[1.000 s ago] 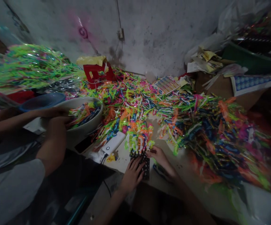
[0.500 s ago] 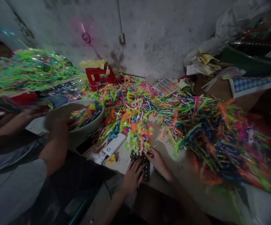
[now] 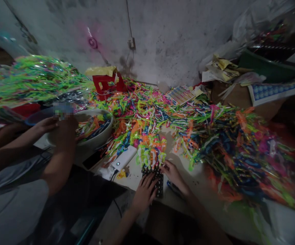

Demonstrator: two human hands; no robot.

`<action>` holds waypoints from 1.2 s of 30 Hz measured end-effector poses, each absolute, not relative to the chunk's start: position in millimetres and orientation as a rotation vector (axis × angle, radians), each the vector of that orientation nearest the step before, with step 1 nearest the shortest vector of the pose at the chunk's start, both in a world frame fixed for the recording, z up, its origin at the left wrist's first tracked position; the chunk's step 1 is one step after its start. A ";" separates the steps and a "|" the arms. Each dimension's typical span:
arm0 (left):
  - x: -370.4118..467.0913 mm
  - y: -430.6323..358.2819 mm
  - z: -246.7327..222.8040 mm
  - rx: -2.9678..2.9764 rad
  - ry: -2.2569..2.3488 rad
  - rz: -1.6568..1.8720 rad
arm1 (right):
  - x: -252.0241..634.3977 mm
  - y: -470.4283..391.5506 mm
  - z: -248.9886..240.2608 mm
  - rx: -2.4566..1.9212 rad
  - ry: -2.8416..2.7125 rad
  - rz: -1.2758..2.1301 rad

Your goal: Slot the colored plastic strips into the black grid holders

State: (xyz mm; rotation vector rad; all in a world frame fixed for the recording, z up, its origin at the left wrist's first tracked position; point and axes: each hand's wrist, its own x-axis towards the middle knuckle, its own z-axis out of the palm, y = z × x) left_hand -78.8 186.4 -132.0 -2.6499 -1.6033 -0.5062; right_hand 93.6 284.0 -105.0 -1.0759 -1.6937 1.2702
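My left hand (image 3: 144, 191) lies with its fingers stretched out over a black board with rows of small holes (image 3: 159, 188). Bright plastic strips (image 3: 151, 153) in green, orange, white and pink stand in rows at the board's far end. Beside their right edge, my right hand (image 3: 173, 174) has its thumb and fingers pinched together at the board. Whatever is between those fingertips is too small and dark to make out. A dark blue object (image 3: 174, 188) lies partly hidden under my right wrist.
A white power bank (image 3: 124, 158) with a cable and a yellow trinket (image 3: 122, 174) lie left of the board. Heaps of coloured strips (image 3: 221, 160) spread behind and right. At left, a co-worker's arms (image 3: 62, 153) reach by a pale bowl (image 3: 103, 134). A red plastic stand (image 3: 108, 85) is behind.
My right hand has shifted very slightly at the strips' edge; my left stays on the board. The co-worker's hands have come together above the bowl's left side.
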 end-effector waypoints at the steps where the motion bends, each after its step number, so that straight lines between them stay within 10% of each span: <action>1: -78.8 186.1 -132.1 -2.650 -1.599 -0.511 | 93.8 284.5 -106.3 -1.072 -1.691 1.276; 36: -79.7 185.0 -129.5 -2.655 -1.608 -0.525 | 102.1 307.6 -104.4 -0.969 -1.946 1.135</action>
